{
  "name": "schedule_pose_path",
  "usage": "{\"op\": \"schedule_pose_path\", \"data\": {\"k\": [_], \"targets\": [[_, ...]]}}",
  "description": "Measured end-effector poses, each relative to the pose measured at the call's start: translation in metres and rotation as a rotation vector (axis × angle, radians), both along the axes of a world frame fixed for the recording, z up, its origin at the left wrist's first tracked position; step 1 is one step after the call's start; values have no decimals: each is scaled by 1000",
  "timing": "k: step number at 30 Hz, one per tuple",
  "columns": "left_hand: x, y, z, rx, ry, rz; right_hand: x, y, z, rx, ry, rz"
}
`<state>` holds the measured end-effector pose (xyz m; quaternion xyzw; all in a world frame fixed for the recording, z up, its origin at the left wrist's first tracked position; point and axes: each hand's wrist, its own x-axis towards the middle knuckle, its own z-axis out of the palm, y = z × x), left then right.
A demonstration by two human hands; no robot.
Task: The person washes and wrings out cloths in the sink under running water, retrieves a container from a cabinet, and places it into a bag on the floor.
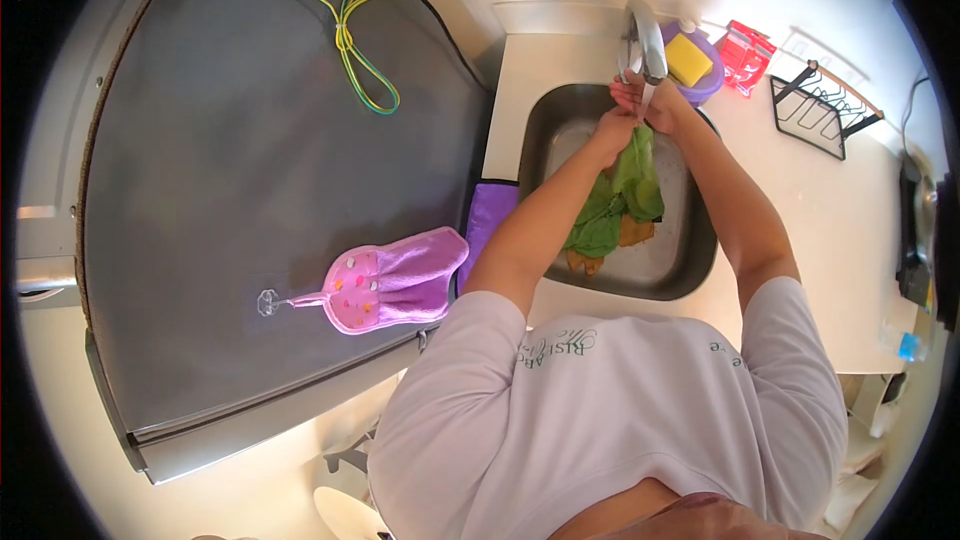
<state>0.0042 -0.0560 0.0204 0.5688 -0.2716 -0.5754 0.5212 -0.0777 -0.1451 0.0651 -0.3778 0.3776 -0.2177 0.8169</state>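
Under the faucet [646, 40], a stream of water runs over both hands. My left hand [617, 129] is closed around the upper end of the leafy greens [636, 175]. Close against it, my right hand [657, 107] has its fingers curled at the same stem end; the water and the left hand partly cover the grip. Broad green leaves hang down from the hands into the metal sink [690, 258]. Some yellowish-brown leaves [634, 231] lie beneath them at the sink bottom.
Behind the sink are a purple basin [708, 83] with a yellow sponge [688, 60] and a red packet [745, 57]. A black rack [815, 115] stands on the right counter. To the left, a pink-purple hand towel [400, 282] hangs on a dark grey appliance [250, 140] with a coiled cord [345, 35].
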Motion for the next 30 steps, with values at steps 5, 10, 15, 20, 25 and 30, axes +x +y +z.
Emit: {"op": "schedule_pose_path", "data": {"k": [5, 10, 15, 20, 25, 30], "targets": [[16, -1, 6, 89, 66, 9, -25, 22, -32, -71, 172, -69], [46, 19, 21, 62, 604, -20, -34, 89, -39, 201, 28, -120], [75, 31, -29, 242, 766, 268, -49, 54, -81, 379, -187, -98], [19, 29, -97, -130, 1401, -212, 0, 119, -52, -1113, 418, -231], [-14, 21, -37, 311, 771, 264, -15, 80, -62, -781, 805, -346], [5, 13, -92, 55, 1002, -19, -10, 101, -27, -910, 624, -115]]}}
